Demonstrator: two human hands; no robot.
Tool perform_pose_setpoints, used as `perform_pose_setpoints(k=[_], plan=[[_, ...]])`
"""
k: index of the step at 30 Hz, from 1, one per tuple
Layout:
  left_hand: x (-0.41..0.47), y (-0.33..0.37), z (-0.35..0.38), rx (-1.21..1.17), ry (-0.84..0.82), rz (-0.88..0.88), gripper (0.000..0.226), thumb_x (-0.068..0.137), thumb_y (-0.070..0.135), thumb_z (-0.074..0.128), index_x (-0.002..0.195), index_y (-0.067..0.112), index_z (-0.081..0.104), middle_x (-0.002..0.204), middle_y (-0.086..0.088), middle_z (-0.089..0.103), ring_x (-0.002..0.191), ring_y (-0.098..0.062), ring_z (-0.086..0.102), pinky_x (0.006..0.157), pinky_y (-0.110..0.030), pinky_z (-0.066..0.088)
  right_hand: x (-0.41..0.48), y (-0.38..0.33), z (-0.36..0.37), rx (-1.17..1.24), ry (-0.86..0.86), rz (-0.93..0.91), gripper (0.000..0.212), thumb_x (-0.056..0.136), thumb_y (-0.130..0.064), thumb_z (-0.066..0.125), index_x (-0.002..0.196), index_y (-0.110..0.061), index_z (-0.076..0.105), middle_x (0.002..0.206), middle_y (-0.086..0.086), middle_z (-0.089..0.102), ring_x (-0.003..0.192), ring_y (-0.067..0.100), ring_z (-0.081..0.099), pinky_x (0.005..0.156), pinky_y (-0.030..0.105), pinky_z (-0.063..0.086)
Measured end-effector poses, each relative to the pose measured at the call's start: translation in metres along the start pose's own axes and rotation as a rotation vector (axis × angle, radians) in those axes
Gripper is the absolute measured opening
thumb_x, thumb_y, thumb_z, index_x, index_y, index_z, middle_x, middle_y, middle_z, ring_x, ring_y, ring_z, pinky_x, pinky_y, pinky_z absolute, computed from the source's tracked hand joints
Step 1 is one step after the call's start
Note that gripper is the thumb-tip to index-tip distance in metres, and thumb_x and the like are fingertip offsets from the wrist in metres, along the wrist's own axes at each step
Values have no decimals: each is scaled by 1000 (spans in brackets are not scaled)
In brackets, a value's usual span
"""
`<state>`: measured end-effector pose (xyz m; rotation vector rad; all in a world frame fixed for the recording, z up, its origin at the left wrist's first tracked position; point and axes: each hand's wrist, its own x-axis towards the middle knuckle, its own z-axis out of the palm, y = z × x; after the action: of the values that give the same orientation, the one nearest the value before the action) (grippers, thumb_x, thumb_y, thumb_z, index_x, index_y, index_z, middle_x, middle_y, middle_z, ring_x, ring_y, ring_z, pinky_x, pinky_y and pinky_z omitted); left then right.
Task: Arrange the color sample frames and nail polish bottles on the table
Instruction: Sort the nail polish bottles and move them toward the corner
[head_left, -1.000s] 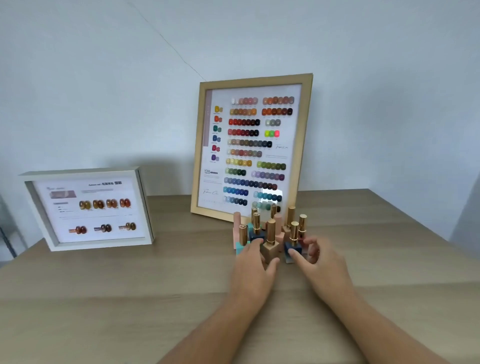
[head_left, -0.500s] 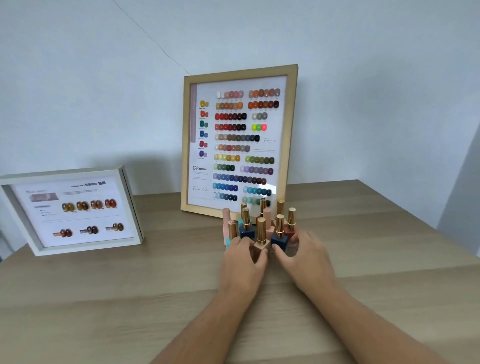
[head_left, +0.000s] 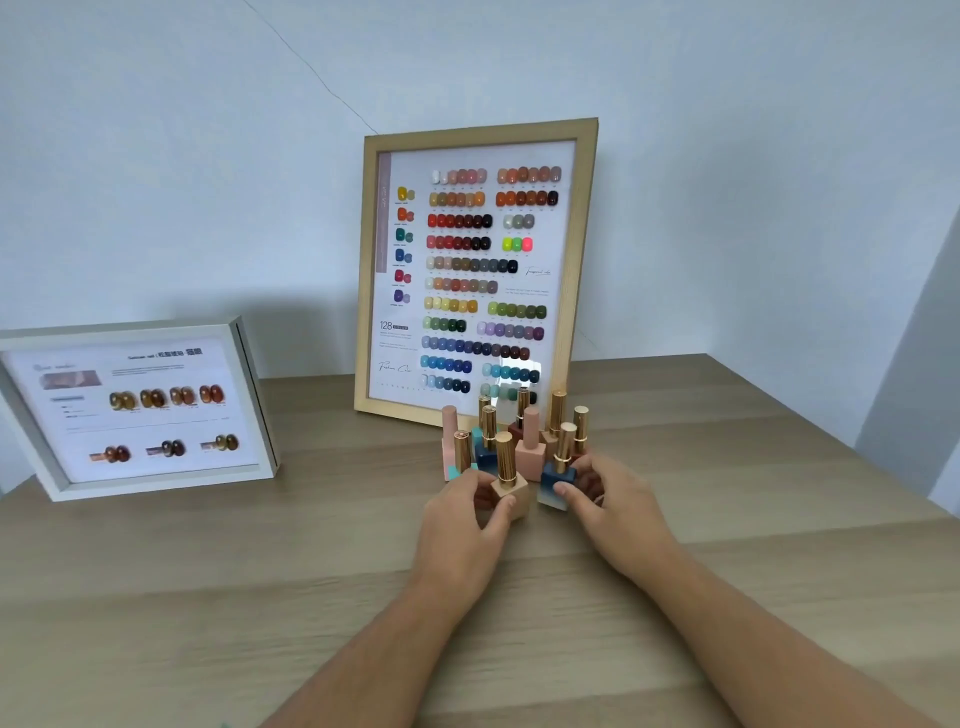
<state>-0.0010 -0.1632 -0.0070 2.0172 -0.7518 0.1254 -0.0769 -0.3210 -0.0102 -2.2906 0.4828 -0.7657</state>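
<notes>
A tall wooden colour sample frame (head_left: 584, 249) leans against the wall at the back centre. A smaller white sample frame (head_left: 156, 480) stands at the left. Several gold-capped nail polish bottles (head_left: 530, 441) cluster upright in front of the wooden frame. My left hand (head_left: 462, 525) grips a beige bottle (head_left: 511, 491) at the cluster's front. My right hand (head_left: 610, 499) pinches a blue bottle (head_left: 558, 475) beside it. Both bottles stand on the table.
The wooden table (head_left: 260, 597) runs to a right edge near the wall corner (head_left: 883, 467). The pale wall stands just behind both frames.
Both hands stayed on the front of the bottle cluster; the fingers have closed around the beige and the blue bottle. The camera view shifted a little.
</notes>
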Motion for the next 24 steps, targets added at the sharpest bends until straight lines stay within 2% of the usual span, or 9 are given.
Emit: perform_pose_setpoints(k=[2,5,8,13,18,24], plan=[[-1,5,5,-57,-46,33,15,86,24,62,93,35,54,92,15,61,86,3,57,71,-10,45,-5,10,-15,41,14,7,14,83,-24,66,88,-32,55,77,-13,57,73,1,54,58,10,40],[0,20,25,-108,-143,70,19,87,27,60,101,37,53,97,19,59,91,2,56,76,-13,46,-10,34,-47,63,36,68,15,86,-24,61,95,-34,54,83,-15,59,80,-1,55,62,10,37],[6,41,60,-119,-208,134,21,87,28,60,107,32,55,97,21,55,90,3,54,76,-11,44,-8,65,-84,94,128,162,13,88,-23,58,97,-32,55,84,-5,64,79,9,59,65,23,39],[28,81,130,-202,-296,172,17,87,23,60,105,27,59,98,12,61,89,0,56,73,-9,42,10,117,-133,64,274,288,16,90,-23,56,106,-21,58,90,3,64,81,17,57,71,29,37],[66,111,198,-242,-293,110,13,88,19,58,100,18,62,97,1,66,88,-13,60,77,-22,47,42,163,-160,43,330,342,12,91,-23,54,103,-21,55,93,-1,60,86,17,54,74,28,35],[114,137,265,-184,-299,82,20,89,20,56,106,12,61,106,-6,66,97,-22,60,88,-35,48,87,200,-172,20,328,330,13,91,-19,54,104,-17,56,96,1,59,86,18,52,75,27,35]])
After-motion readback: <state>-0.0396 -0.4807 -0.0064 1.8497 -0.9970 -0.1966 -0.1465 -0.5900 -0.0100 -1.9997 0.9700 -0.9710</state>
